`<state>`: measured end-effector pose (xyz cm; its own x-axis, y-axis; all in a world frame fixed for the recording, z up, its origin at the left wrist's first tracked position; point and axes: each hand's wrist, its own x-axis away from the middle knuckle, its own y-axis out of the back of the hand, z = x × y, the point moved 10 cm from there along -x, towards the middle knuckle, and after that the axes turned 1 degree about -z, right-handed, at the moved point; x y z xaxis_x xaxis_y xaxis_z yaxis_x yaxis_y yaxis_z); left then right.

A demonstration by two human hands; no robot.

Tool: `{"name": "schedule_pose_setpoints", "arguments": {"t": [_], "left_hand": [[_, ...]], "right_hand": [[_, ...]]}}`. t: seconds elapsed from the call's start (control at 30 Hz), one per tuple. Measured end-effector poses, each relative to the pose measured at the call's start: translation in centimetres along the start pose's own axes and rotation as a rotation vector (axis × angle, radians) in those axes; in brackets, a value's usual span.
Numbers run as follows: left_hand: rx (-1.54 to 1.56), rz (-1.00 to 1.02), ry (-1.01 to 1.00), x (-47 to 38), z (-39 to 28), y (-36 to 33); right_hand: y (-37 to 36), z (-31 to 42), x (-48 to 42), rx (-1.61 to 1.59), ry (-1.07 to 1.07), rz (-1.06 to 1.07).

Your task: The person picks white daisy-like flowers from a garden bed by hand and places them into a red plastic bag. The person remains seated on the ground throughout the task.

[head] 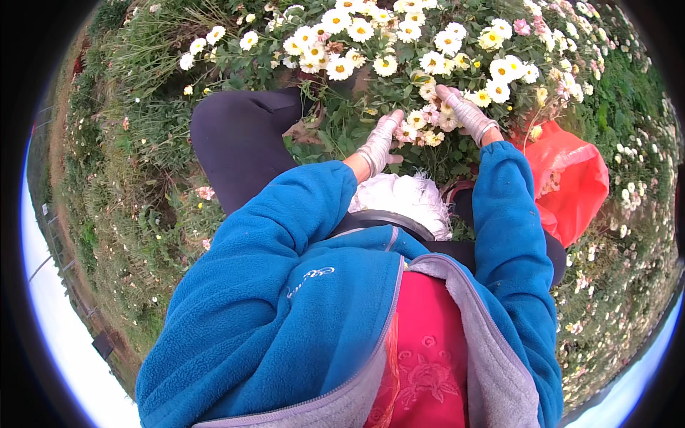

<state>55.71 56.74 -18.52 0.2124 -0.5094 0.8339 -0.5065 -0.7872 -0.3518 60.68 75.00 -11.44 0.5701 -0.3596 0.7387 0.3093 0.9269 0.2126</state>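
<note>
My left hand (379, 140), wrapped in a pale, stretched covering, is beside a cluster of pink and cream chrysanthemum-like flowers (424, 127). Its fingers are apart, with the tips close to the blossoms, and I see nothing held in it. On the cluster's right side is my right hand (469, 114), covered the same way. One of its fingers points up among the flowers. Its other fingers are partly hidden, so a grip on a stem cannot be made out. Larger white flowers with yellow centres (359, 30) grow just beyond both hands.
An open red plastic bag (575, 179) with some pale flower heads (551, 183) inside stands by my right forearm. Between my legs lies a bunched white frayed-edged material (401, 199). My bent left knee (235, 134) presses near the plants. Flowering rows (631, 192) surround me.
</note>
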Motion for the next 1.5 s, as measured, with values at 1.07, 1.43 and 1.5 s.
{"name": "schedule_pose_setpoints", "arguments": {"t": [1.07, 1.43, 1.5], "left_hand": [[-0.152, 0.08, -0.579, 11.3, -2.3, -10.1], [-0.124, 0.84, -0.5, 21.9, -1.3, -32.5], [0.039, 0.907, -0.268, 21.3, 0.3, -35.0]], "right_hand": [[-3.3, -1.1, 18.3, -0.445, 0.566, -0.869], [8.6, 0.0, 36.5, 0.221, 0.968, -1.546], [10.4, -0.7, 36.5, 0.213, 1.046, -1.522]]}}
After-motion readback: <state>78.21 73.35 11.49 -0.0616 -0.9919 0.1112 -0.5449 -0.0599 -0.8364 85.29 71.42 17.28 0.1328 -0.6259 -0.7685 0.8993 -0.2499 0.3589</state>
